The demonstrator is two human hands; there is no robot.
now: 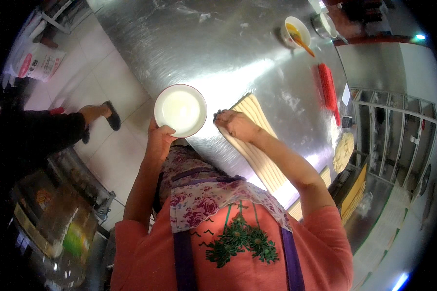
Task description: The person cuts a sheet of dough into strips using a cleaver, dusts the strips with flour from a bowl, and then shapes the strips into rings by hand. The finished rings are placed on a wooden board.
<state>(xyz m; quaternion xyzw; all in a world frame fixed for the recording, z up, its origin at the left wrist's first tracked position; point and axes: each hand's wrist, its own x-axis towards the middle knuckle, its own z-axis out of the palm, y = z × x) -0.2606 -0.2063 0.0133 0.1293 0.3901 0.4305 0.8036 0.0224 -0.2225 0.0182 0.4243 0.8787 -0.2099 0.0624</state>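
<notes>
My left hand (159, 141) grips the near rim of a white bowl (181, 110) with a thin dark red edge, thumb on top. Pale, whitish contents lie in the bowl, held near the steel table's left edge. Over several long, pale dough strips (258, 157), laid side by side, my right hand (237, 126) is closed with its fingers curled down. Something dark shows at its fingertips; what it is I cannot make out. The strips run from beyond my right hand back toward my body, and their near part passes behind my right arm.
On the steel table (179, 48) stand a bowl of yellow liquid (293, 30) with an orange-handled tool and a metal cup (325, 25). A red brush (327, 87) and flat dough (344, 152) lie at the right edge. A metal rack (398, 131) stands beyond; another person's leg (94, 114) shows left.
</notes>
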